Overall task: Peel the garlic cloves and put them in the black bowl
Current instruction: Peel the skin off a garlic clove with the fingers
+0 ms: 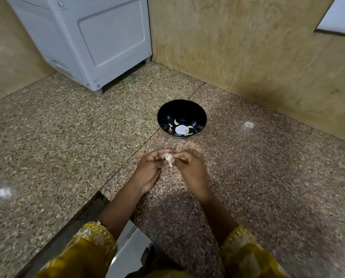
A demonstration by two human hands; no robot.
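Note:
A black bowl (163,115) stands on the granite counter (267,167), just beyond my hands. Several pale peeled garlic cloves (176,122) lie at its bottom around a bright round reflection. My left hand (150,170) and my right hand (190,169) meet in front of the bowl, a little above the counter. Between their fingertips they pinch one whitish garlic clove (169,158) with papery skin hanging from it. The fingers of both hands curl round the clove and hide part of it.
A white appliance (99,41) stands at the back left on the counter. A tan stone wall (247,47) rises behind and to the right of the bowl. The counter's front edge (99,195) steps inward by my left forearm. My yellow sleeves fill the bottom of the view.

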